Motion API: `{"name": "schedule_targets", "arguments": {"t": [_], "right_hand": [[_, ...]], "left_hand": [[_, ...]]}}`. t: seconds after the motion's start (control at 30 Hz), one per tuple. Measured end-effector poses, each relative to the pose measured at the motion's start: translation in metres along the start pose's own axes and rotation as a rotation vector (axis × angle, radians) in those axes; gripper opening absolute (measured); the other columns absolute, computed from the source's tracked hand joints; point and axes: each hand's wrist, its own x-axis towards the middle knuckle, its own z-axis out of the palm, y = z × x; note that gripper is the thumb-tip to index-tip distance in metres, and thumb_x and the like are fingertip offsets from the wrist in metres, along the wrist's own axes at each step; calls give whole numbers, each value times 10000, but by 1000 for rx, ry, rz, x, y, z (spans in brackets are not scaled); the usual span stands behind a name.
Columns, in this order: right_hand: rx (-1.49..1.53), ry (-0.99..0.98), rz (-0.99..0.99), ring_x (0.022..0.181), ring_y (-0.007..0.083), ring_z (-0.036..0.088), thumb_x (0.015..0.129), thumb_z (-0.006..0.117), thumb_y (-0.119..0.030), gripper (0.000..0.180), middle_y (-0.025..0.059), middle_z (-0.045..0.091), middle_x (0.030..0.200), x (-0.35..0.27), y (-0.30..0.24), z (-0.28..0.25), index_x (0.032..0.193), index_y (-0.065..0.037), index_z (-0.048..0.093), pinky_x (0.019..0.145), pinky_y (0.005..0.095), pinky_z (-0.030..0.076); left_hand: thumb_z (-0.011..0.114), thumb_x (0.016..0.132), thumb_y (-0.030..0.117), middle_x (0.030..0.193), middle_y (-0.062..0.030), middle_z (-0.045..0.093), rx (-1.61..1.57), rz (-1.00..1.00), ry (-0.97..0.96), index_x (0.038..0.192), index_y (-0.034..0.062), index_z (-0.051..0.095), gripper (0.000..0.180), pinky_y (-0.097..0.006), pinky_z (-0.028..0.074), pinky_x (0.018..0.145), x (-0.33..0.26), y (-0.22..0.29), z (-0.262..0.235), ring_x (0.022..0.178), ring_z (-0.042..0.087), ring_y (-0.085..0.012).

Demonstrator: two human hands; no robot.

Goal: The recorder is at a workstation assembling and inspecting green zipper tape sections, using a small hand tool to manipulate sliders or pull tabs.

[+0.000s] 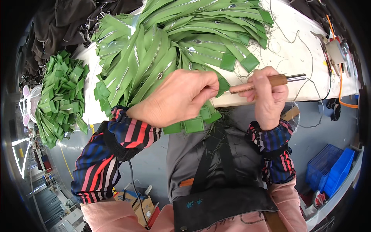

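My left hand (181, 96) is closed in a pinch on the tabbed end of a green zipper (223, 86) at the table's front edge. Just to its right, my right hand (268, 96) grips a wooden-handled tool (278, 80) with a shiny metal end pointing right. The tool's other end, by my right fingers, is close to the zipper tab; whether they touch I cannot tell. Around and beyond my left hand lies a large heap of green zippers (154, 50) with silvery teeth and square green end tabs. Several more tabs hang over the edge below my left hand.
A bundle of green tabbed strips (63, 92) hangs at the table's left side. Dark fabric pieces (69, 19) lie behind it. Loose threads and a thin cord (322, 112) cross the white table (286, 54). Blue crates (324, 166) stand on the floor at right.
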Motion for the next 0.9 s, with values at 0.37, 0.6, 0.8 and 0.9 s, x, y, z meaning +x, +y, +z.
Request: {"name": "schedule_targets", "arguments": {"t": [0.37, 0.6, 0.8, 0.9], "right_hand": [[-205, -134, 52, 534, 38, 534, 810, 607, -56, 145, -2, 542, 643, 0, 3, 9, 693, 2, 543, 471, 166, 398], [-228, -144, 64, 542, 40, 532, 807, 614, -53, 138, 5, 542, 647, 0, 2, 11, 703, 13, 551, 488, 172, 414], [-234, -165, 47, 546, 44, 532, 810, 608, -46, 130, 6, 536, 648, 1, 3, 10, 708, 15, 553, 498, 176, 421], [-239, -173, 50, 543, 47, 533, 811, 603, -40, 122, 5, 535, 647, 0, 2, 13, 715, 15, 553, 496, 178, 421]], "left_hand": [[554, 794, 32, 637, -125, 542, 19, 11, 55, 812, 5, 530, 40, -306, 418, 512, 3, -7, 3, 530, 526, -248], [559, 811, 63, 611, -137, 530, 24, 2, 90, 817, 1, 535, 66, -316, 410, 495, 3, -5, 7, 509, 516, -245], [561, 812, 69, 602, -138, 524, 38, -3, 89, 811, 2, 535, 72, -320, 405, 487, 3, -6, 7, 500, 511, -244], [559, 814, 71, 593, -136, 517, 41, -9, 91, 809, 2, 535, 73, -321, 402, 482, 1, -4, 4, 492, 506, -238]]}}
